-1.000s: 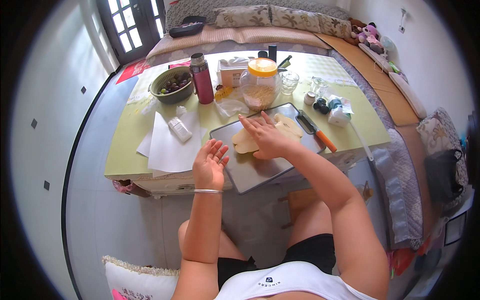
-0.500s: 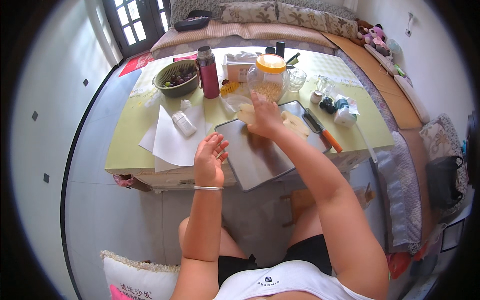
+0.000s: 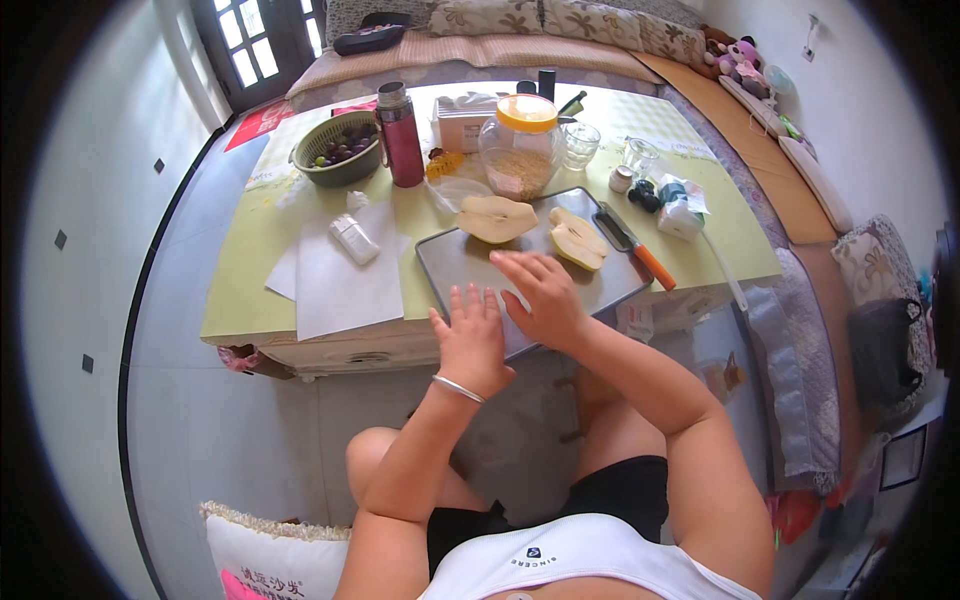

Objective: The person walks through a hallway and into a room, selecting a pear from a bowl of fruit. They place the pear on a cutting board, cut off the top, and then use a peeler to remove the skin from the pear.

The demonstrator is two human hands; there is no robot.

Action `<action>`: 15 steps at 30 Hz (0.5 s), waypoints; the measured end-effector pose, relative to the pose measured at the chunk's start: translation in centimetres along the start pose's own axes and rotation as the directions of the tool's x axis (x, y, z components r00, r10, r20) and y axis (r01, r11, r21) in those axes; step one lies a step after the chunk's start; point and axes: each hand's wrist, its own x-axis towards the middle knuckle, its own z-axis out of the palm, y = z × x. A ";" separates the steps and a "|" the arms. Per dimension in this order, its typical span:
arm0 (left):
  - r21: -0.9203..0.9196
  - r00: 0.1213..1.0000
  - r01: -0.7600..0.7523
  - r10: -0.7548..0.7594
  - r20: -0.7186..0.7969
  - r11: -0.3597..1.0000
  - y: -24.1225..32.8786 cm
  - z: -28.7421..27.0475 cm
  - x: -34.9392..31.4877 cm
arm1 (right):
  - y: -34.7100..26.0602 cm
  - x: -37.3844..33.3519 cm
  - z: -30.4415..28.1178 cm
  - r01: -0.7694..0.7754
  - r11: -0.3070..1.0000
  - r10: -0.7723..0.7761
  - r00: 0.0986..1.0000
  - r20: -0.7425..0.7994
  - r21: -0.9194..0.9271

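Two pear halves lie on a grey-rimmed metal board point(image 3: 450, 265) at the table's front edge. The left pear half point(image 3: 497, 219) shows its pale cut face and yellow-green skin; the right pear half point(image 3: 578, 241) lies tilted beside it. My left hand point(image 3: 472, 338) is spread with fingers extended over the board's near left part, holding nothing. Close beside it, my right hand point(image 3: 545, 300) is open and empty, its fingertips just short of the left pear half. Along the board's right side rests an orange-handled knife point(image 3: 654, 268).
Behind the board stand a clear jar point(image 3: 520, 160) with a yellow lid, a purple flask point(image 3: 401, 145) and a basket of grapes point(image 3: 310, 165). White paper point(image 3: 345, 300) with a small white bottle point(image 3: 354, 240) lies left. Glass cups point(image 3: 580, 150) and a tissue pack point(image 3: 682, 218) are at right.
My right hand has let go of the left pear half and drawn back toward me. My left hand has moved right, over the board, turning palm down.
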 end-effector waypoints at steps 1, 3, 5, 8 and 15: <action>0.030 1.000 0.016 -0.016 -0.006 0.999 -0.1 0.3 0.1 | -0.2 -0.9 -0.5 0.014 1.000 -0.014 1.000 0.010 0.017; 0.045 0.999 0.034 -0.033 -0.011 0.998 -0.3 0.1 0.3 | -0.1 -2.2 -1.1 0.030 0.998 -0.028 0.999 -0.041 0.048; 0.016 0.999 0.042 -0.042 -0.004 0.999 -0.4 -0.4 0.3 | 0.5 -3.8 -2.0 -0.004 0.999 0.004 1.000 -0.018 0.052; 0.011 0.999 0.034 -0.034 -0.029 0.999 -0.2 -0.8 0.4 | 1.6 -5.2 -2.9 -0.107 0.991 0.114 0.988 -0.103 0.076; 0.039 0.986 0.061 -0.054 -0.159 0.997 -1.7 0.2 0.8 | 3.7 -7.3 -4.2 -0.350 0.929 0.367 0.912 -0.182 0.118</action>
